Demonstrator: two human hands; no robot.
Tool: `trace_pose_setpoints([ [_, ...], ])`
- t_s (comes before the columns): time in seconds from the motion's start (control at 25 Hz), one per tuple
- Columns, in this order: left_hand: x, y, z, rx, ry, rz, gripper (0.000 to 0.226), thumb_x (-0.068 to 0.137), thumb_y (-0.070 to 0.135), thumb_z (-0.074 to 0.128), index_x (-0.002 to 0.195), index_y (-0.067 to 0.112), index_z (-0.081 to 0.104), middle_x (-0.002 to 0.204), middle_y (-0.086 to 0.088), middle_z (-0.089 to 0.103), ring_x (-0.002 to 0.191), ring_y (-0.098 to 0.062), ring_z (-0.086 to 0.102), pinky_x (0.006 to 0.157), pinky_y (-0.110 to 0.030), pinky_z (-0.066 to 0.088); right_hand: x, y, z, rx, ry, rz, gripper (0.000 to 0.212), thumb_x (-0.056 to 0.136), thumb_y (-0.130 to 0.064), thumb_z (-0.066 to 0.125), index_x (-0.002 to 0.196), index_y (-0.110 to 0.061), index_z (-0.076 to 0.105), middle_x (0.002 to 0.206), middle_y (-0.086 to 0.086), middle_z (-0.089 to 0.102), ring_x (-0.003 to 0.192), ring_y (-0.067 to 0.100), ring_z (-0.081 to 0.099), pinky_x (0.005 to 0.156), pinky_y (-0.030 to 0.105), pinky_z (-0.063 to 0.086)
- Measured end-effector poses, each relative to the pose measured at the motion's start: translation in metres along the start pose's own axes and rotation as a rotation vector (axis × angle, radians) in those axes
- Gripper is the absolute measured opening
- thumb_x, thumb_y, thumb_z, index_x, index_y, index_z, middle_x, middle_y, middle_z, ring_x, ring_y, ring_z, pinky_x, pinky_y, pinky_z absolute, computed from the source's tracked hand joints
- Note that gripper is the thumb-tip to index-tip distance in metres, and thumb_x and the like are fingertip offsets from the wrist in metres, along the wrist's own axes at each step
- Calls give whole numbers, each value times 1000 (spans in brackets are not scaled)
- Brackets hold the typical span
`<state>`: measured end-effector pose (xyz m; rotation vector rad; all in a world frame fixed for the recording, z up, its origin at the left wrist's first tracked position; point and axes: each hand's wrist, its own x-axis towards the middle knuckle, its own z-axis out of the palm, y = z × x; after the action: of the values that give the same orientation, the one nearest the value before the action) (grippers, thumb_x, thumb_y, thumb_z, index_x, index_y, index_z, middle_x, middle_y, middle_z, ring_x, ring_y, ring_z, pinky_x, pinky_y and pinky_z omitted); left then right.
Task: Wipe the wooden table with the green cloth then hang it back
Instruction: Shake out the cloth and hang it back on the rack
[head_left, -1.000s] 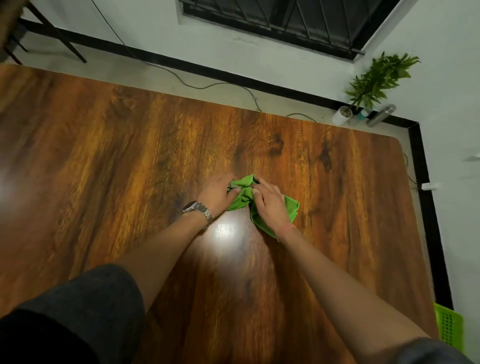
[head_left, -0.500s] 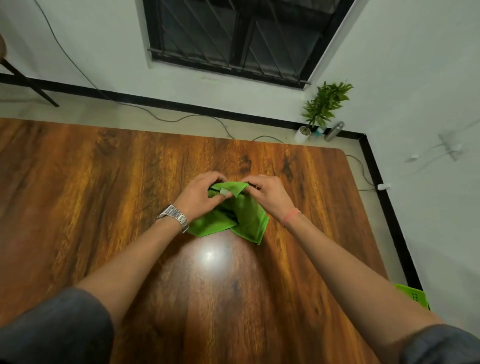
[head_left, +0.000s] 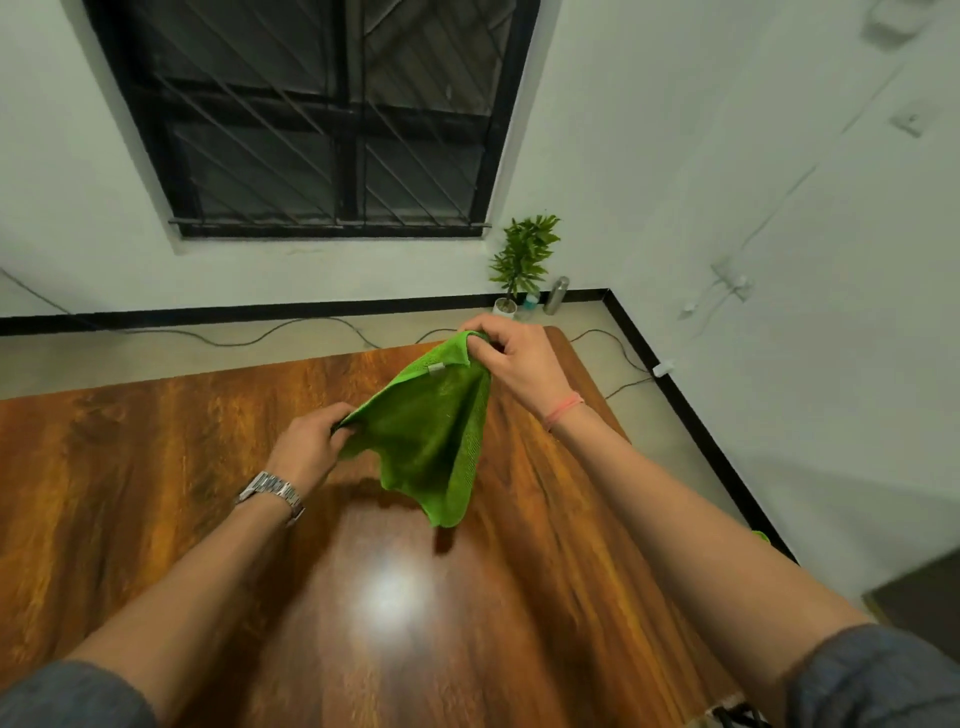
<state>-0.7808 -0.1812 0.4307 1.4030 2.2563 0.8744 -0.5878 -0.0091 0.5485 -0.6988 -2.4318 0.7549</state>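
Observation:
The green cloth (head_left: 434, 431) hangs in the air above the wooden table (head_left: 156, 467), stretched between both hands. My right hand (head_left: 511, 358) pinches its upper corner, held higher and farther away. My left hand (head_left: 311, 447), with a metal watch on the wrist, grips the lower left corner. The cloth's free end droops toward the tabletop, and a small grey tag shows near its top edge. A bright light glare sits on the table below the cloth.
A barred dark window (head_left: 322, 119) fills the far wall. A potted plant (head_left: 522, 260) and a metal bottle (head_left: 557, 295) stand in the floor corner. Cables (head_left: 291, 330) run along the floor beyond the table's far edge. The white wall on the right carries a socket.
Both hands lifted the bunched cloth off the table and spread it apart, right hand rising up and away. The view tilted upward toward the window.

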Motion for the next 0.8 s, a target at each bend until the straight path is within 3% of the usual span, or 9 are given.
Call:
trace_pose_setpoints([
  [0.08,10,10,2,20,19,29,12,93,18,57,98,21,68,88,2,69,79,-20,63,67,-37,53,-15,15,-24,-39,37,43,15,93,-15,59,100,-14,73,93,-2,74,86,16,68,78,39,54],
  [0.16,22,26,8,72,-15,60,8,92,28,58,88,30,65,81,5,68,71,-16,61,57,-31,48,-34,34,-54,-53,99,79,21,93,-11,58,107,-19,73,101,-1,75,91,13,69,83,34,55],
  [0.28,39,62,27,130,-99,160,9,91,25,59,86,32,62,82,4,66,73,-17,59,58,-33,46,-71,69,-99,-55,132,154,26,93,-7,55,103,-21,74,99,-8,74,78,-2,63,72,21,48],
  [0.4,55,107,53,156,-117,280,8,91,17,59,88,22,64,84,-2,65,76,-21,59,63,-34,44,-111,102,-138,-41,149,296,22,96,-10,52,96,-19,72,84,-11,70,73,9,65,74,42,55],
  [0.52,70,165,88,214,-146,308,10,94,27,55,87,21,61,79,-5,67,72,-27,61,62,-39,49,-162,138,-184,-39,209,415,19,96,-12,52,90,-12,69,78,5,72,71,20,68,75,51,55],
  [0.6,78,208,119,213,-186,327,12,94,28,55,89,19,60,81,-7,68,73,-29,61,65,-41,51,-199,161,-217,-38,247,474,16,95,-13,56,87,-8,70,78,10,72,71,21,69,75,50,56],
  [0.68,81,251,152,161,-219,357,4,92,19,58,89,18,62,85,-6,69,78,-28,61,69,-38,49,-235,182,-245,-16,268,528,14,94,-15,61,85,-9,71,74,7,70,68,18,68,75,46,58],
  [0.8,81,310,205,112,-251,417,13,89,9,59,91,21,64,88,-3,67,82,-24,60,72,-34,44,-284,211,-280,-11,328,606,14,94,-16,62,83,-11,70,70,0,65,61,9,65,67,35,58],
])
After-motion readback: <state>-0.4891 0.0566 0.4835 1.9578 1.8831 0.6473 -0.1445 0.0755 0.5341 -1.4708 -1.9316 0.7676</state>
